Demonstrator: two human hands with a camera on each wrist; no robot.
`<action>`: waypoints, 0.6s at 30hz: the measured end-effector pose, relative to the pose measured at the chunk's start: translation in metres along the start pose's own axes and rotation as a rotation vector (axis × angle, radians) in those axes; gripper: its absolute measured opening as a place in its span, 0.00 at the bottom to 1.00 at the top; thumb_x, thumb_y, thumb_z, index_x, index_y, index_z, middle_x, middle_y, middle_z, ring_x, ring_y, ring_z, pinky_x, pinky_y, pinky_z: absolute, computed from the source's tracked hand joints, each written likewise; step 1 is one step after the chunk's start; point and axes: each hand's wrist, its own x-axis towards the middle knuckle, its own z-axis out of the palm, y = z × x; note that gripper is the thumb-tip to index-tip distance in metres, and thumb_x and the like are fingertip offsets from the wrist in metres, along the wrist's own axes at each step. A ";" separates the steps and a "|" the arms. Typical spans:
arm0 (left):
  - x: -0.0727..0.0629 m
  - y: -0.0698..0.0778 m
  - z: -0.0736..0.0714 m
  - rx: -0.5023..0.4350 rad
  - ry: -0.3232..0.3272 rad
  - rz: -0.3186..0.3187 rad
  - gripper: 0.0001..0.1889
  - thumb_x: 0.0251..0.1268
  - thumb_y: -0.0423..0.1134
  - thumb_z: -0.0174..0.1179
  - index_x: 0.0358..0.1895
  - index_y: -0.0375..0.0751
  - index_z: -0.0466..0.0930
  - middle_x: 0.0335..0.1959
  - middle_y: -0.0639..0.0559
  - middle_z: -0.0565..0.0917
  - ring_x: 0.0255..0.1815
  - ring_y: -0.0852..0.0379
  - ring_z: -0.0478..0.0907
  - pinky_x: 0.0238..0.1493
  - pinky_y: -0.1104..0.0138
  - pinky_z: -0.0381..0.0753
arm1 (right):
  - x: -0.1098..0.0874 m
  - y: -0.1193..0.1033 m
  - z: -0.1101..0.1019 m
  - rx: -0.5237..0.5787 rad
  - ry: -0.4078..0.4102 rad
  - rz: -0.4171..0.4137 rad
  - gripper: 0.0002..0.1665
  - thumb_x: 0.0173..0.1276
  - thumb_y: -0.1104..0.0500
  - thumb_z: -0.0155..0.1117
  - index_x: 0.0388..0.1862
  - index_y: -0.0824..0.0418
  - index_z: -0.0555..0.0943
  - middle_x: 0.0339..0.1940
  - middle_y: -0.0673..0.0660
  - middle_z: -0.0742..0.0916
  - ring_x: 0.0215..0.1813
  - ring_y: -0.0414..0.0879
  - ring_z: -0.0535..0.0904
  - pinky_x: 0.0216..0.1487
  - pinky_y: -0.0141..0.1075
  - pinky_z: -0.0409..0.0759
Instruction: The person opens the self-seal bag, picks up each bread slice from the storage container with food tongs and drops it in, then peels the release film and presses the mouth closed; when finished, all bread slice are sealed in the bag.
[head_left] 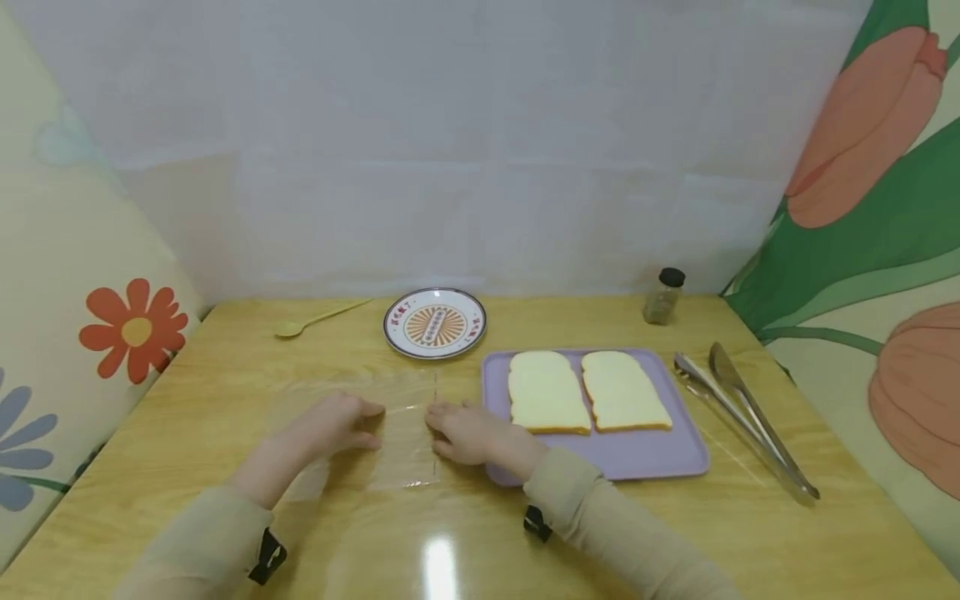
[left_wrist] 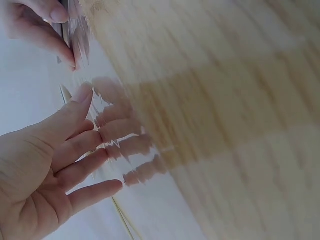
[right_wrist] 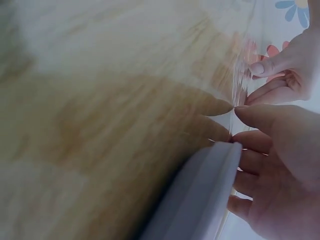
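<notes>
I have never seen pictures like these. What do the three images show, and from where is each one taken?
A person works with bare hands; there is no machine. The large picture comes from a camera on the head, the two blurry ones from cameras on each wrist. On the wooden table lie a purple tray with two bread slices, a patterned plate, a spoon, a spice jar and metal tongs. The left hand lies flat with straight fingers on a clear plastic sheet. The right hand touches the sheet's edge beside the tray.
</notes>
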 end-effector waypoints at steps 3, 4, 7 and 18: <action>0.001 0.000 -0.002 0.002 0.010 0.029 0.10 0.50 0.41 0.69 0.29 0.40 0.80 0.19 0.57 0.75 0.22 0.65 0.65 0.25 0.69 0.71 | -0.001 0.001 -0.002 -0.013 0.006 -0.009 0.26 0.72 0.52 0.52 0.66 0.59 0.69 0.71 0.56 0.69 0.73 0.46 0.62 0.72 0.48 0.62; 0.002 0.000 -0.003 0.004 0.012 0.039 0.09 0.50 0.40 0.69 0.29 0.40 0.80 0.18 0.58 0.75 0.21 0.66 0.65 0.25 0.70 0.71 | -0.001 0.001 -0.003 -0.020 0.009 -0.012 0.26 0.72 0.52 0.52 0.66 0.59 0.69 0.71 0.56 0.70 0.73 0.46 0.63 0.72 0.48 0.62; 0.001 0.000 -0.004 0.013 0.018 0.070 0.07 0.50 0.39 0.68 0.28 0.42 0.81 0.17 0.60 0.74 0.20 0.68 0.63 0.23 0.71 0.71 | -0.001 0.000 -0.005 -0.039 0.010 -0.017 0.25 0.71 0.53 0.53 0.65 0.58 0.70 0.70 0.56 0.70 0.72 0.47 0.64 0.71 0.48 0.64; -0.003 0.015 -0.004 0.056 0.010 0.048 0.02 0.53 0.33 0.65 0.27 0.44 0.85 0.25 0.54 0.86 0.25 0.61 0.80 0.31 0.67 0.82 | 0.001 -0.001 -0.004 -0.062 0.016 -0.038 0.22 0.70 0.54 0.54 0.63 0.54 0.73 0.68 0.55 0.74 0.70 0.48 0.67 0.69 0.48 0.67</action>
